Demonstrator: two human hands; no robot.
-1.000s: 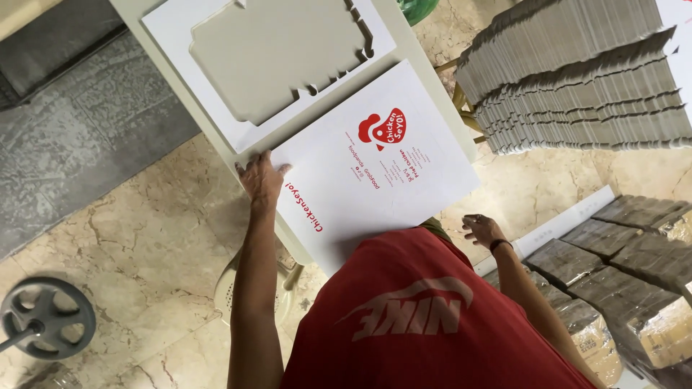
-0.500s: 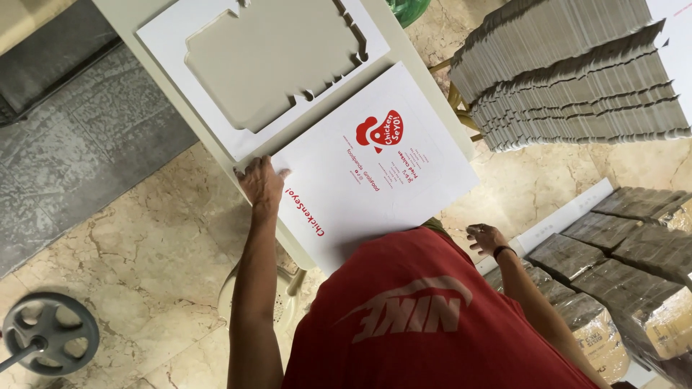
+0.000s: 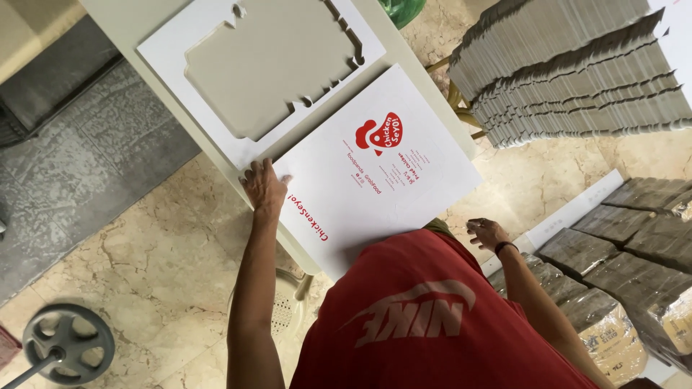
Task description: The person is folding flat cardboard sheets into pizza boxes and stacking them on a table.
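Observation:
A white card sheet [image 3: 404, 209] with a red printed emblem and red lettering lies slantwise on a pale table [image 3: 137, 18], its near corner sticking out over the table edge toward my red shirt. My left hand [image 3: 265, 186] rests flat on the sheet's left corner, fingers spread. Beside the sheet's right lower edge, my right hand [image 3: 489, 232] hovers with fingers apart and holds nothing; a dark band circles its wrist. Beyond the sheet lies a white board [image 3: 173, 43] with a large shaped hole cut out of it.
Tall stacks of flat grey card blanks [image 3: 577, 72] stand at the upper right. Wrapped bundles [image 3: 620, 252] fill the floor at the right. A pale plastic chair [image 3: 288, 310] is under my left arm. A grey round wheel-like base [image 3: 68, 344] sits at the lower left.
Both hands stay almost where they were; the view has shifted a little and the right hand has drifted slightly downward.

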